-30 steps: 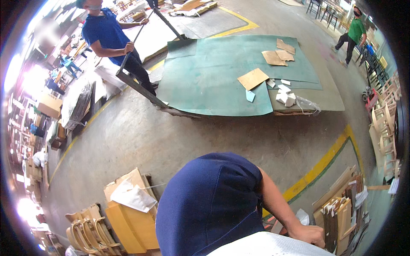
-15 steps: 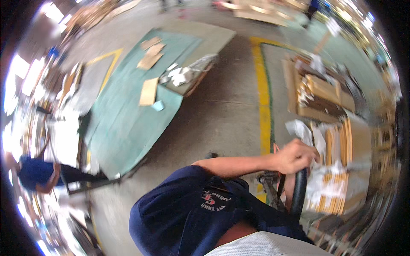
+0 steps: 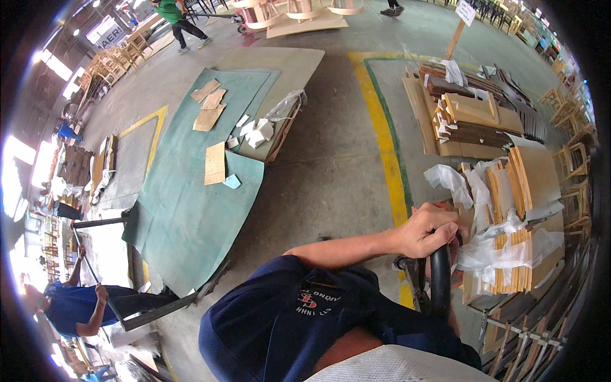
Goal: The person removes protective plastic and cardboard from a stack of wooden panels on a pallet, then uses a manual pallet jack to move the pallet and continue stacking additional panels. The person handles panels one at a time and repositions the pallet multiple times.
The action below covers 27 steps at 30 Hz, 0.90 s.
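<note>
My left hand is closed over the top of a thick, curved black handle, its thumb lying across the near side. The left forearm reaches across from a dark blue sleeve. My right hand shows only in part, behind the left hand and the handle, and its fingers are mostly hidden. A dark metal bracket stands just left of the handle. Right beside the hands lies a stack of light wooden boards with white wrapping sheet draped over it.
A large green-covered platform carries cardboard pieces and white scraps. At far left, a person in blue holds a long bar. Another, in green, walks at the back. A yellow floor line runs past stacked boards.
The view has shifted and sharpened, and the person in green has come into sight at the back. My left hand stays on the black handle.
</note>
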Each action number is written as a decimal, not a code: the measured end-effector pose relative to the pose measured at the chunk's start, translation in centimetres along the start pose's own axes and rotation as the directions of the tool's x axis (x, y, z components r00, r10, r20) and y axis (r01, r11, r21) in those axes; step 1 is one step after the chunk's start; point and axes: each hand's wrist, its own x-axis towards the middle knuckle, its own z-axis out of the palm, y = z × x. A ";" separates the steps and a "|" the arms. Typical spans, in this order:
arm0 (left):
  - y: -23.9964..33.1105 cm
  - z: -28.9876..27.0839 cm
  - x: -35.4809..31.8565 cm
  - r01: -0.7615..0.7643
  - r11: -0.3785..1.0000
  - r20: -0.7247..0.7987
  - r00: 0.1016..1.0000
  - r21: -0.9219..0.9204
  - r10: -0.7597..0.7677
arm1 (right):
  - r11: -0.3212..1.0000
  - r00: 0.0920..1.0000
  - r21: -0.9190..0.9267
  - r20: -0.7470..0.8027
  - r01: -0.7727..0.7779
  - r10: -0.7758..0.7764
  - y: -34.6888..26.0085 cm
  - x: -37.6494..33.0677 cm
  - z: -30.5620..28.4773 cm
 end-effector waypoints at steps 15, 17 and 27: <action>-0.4 0.7 -0.1 -0.034 0.999 -0.020 0.999 -0.028 0.034 | 1.000 0.997 -0.006 0.068 -0.027 0.028 0.2 -1.2 -1.2; -0.7 0.8 -0.2 -0.022 0.999 -0.030 0.999 -0.036 0.020 | 0.999 0.996 -0.012 0.077 -0.037 0.038 0.2 -1.6 -1.5; -1.3 1.5 -0.3 -0.117 0.993 -0.093 0.988 0.030 0.119 | 0.997 0.991 -0.030 0.113 -0.073 0.076 0.5 -3.1 -2.6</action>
